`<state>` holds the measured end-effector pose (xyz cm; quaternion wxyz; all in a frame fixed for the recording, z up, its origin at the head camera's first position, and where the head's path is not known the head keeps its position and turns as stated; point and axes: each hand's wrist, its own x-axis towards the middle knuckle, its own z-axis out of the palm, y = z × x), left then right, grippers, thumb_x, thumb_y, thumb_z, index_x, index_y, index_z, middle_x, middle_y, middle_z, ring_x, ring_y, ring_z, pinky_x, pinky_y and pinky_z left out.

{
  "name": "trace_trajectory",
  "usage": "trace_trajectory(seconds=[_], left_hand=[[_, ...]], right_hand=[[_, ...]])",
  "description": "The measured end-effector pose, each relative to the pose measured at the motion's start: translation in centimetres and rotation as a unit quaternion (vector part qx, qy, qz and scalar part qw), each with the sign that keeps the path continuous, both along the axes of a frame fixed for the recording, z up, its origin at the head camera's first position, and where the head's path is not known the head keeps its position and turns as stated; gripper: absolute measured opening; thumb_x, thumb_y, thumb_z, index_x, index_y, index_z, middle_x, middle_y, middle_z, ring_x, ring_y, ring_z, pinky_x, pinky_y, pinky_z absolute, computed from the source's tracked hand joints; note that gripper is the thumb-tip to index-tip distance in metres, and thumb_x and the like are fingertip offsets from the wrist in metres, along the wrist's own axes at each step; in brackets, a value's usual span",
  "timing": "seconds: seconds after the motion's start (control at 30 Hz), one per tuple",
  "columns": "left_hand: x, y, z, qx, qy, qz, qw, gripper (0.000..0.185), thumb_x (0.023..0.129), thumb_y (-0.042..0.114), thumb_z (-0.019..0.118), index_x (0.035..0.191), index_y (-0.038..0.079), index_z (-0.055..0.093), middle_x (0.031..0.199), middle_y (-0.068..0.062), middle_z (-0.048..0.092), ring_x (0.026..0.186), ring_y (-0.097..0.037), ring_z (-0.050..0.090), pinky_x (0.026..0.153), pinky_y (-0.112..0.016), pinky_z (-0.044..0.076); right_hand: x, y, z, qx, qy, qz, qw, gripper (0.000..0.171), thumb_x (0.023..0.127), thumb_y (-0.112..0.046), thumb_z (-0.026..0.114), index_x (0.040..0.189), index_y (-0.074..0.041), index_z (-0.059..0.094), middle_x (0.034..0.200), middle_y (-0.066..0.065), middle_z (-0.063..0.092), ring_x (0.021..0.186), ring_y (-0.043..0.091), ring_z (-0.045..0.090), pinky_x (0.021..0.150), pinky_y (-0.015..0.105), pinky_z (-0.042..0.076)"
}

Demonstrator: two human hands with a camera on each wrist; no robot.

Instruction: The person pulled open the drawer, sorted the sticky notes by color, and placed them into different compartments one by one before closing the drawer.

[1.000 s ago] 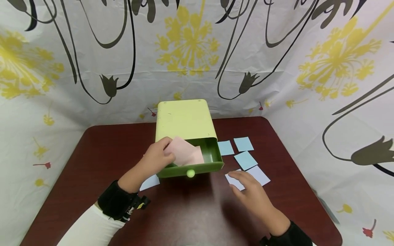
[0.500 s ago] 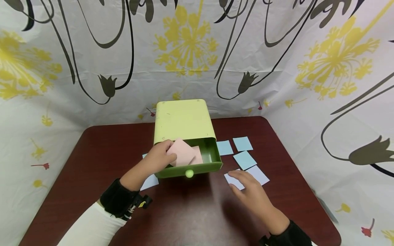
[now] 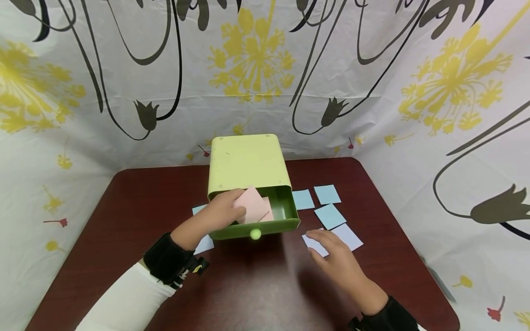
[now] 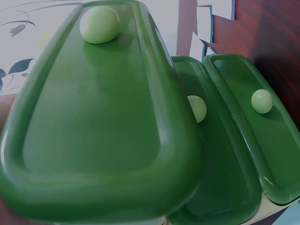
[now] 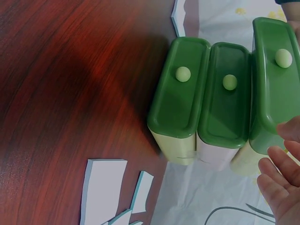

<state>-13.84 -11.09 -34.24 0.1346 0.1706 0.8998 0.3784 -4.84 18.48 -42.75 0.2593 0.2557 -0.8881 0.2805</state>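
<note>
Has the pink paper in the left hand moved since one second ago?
Yes. The pink paper went slightly right and lower into the open drawer, judged against the drawer's knob.

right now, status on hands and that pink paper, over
Left hand grips pink paper over open top drawer. Right hand flat on a pale note. Nothing blocking the drawer.
</note>
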Motion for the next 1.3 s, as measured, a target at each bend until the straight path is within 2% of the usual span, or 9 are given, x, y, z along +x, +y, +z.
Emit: trace_trajectory(seconds=[0.17, 0.3, 0.5, 0.7, 0.83, 1.0, 1.17, 1.23, 1.3], left_hand=[[-0.4, 0.6, 0.1, -0.005, 0.002, -0.028, 0.9996, 0.038, 0.089, 0.007, 0.052, 0.126, 0.007, 0.056, 0.093, -0.007, 0.059, 0.058, -0.017, 0.045, 0.056, -0.03, 0.041], [-0.6, 0.9, 0.2, -0.03, 0.012, -0.045, 0.9985, 0.026, 0.09, 0.01, 0.053, 0.115, 0.007, 0.057, 0.087, -0.005, 0.058, 0.064, -0.017, 0.049, 0.06, -0.03, 0.042], [-1.1, 1.1, 0.0, -0.051, 0.032, -0.08, 0.995, 0.04, 0.095, 0.018, 0.056, 0.134, 0.011, 0.052, 0.108, -0.003, 0.063, 0.09, -0.02, 0.056, 0.081, -0.037, 0.047], [-0.8, 1.6, 0.0, -0.106, 0.046, -0.05, 0.9921, 0.051, 0.096, 0.029, 0.06, 0.141, 0.008, 0.047, 0.127, -0.008, 0.06, 0.11, -0.023, 0.057, 0.093, -0.042, 0.047], [-0.3, 1.8, 0.3, -0.116, 0.037, -0.028, 0.9922, 0.044, 0.096, 0.025, 0.056, 0.134, 0.003, 0.05, 0.108, -0.011, 0.064, 0.089, -0.023, 0.06, 0.081, -0.038, 0.049], [-0.4, 1.5, 0.5, -0.018, -0.002, -0.05, 0.9986, 0.034, 0.094, 0.013, 0.047, 0.127, 0.009, 0.056, 0.077, -0.005, 0.06, 0.054, -0.017, 0.05, 0.064, -0.032, 0.044], [-0.4, 1.8, 0.7, 0.019, -0.006, -0.051, 0.9985, 0.039, 0.095, 0.015, 0.046, 0.133, 0.012, 0.055, 0.107, -0.008, 0.064, 0.049, -0.013, 0.044, 0.065, -0.032, 0.044], [-0.2, 2.1, 0.9, 0.006, 0.015, -0.042, 0.999, 0.038, 0.096, 0.014, 0.046, 0.133, 0.011, 0.055, 0.122, -0.009, 0.06, 0.052, -0.013, 0.044, 0.066, -0.032, 0.044], [0.0, 2.5, 1.0, -0.015, 0.048, -0.037, 0.998, 0.035, 0.097, 0.011, 0.046, 0.129, 0.008, 0.059, 0.123, -0.01, 0.059, 0.058, -0.014, 0.045, 0.068, -0.032, 0.043]], right_hand=[[0.0, 0.0, -0.1, 0.001, -0.005, -0.005, 1.0, 0.045, 0.066, 0.005, 0.083, 0.108, -0.004, 0.069, 0.109, 0.007, 0.067, 0.103, 0.023, 0.062, 0.089, 0.009, 0.042], [0.1, 0.0, -0.1, 0.004, -0.006, -0.008, 1.0, 0.045, 0.066, 0.005, 0.083, 0.108, -0.004, 0.07, 0.109, 0.006, 0.067, 0.103, 0.023, 0.063, 0.088, 0.01, 0.043], [0.0, 0.0, -0.2, 0.005, -0.007, -0.012, 1.0, 0.045, 0.067, 0.004, 0.083, 0.108, -0.005, 0.07, 0.109, 0.006, 0.068, 0.103, 0.022, 0.063, 0.087, 0.013, 0.045], [0.1, 0.0, -0.2, 0.005, -0.012, -0.013, 1.0, 0.045, 0.067, 0.004, 0.083, 0.109, -0.005, 0.07, 0.11, 0.005, 0.067, 0.103, 0.021, 0.062, 0.084, 0.015, 0.048], [0.1, 0.1, -0.3, 0.004, -0.012, -0.016, 1.0, 0.045, 0.067, 0.004, 0.083, 0.109, -0.005, 0.07, 0.108, 0.005, 0.067, 0.102, 0.021, 0.062, 0.082, 0.014, 0.048], [0.0, 0.2, -0.3, 0.0, -0.008, -0.011, 1.0, 0.045, 0.066, 0.005, 0.083, 0.108, -0.005, 0.07, 0.108, 0.005, 0.067, 0.101, 0.021, 0.062, 0.083, 0.012, 0.047], [-0.1, 0.2, -0.4, -0.002, -0.006, -0.007, 1.0, 0.044, 0.066, 0.006, 0.083, 0.108, -0.005, 0.07, 0.107, 0.005, 0.067, 0.1, 0.021, 0.062, 0.083, 0.011, 0.046], [0.0, 0.2, -0.4, -0.004, -0.005, -0.006, 1.0, 0.044, 0.066, 0.006, 0.082, 0.107, -0.004, 0.07, 0.107, 0.005, 0.067, 0.1, 0.021, 0.062, 0.082, 0.012, 0.047], [0.0, 0.3, -0.4, -0.006, -0.006, -0.005, 1.0, 0.044, 0.066, 0.006, 0.082, 0.107, -0.004, 0.07, 0.107, 0.006, 0.067, 0.1, 0.022, 0.062, 0.078, 0.012, 0.048]])
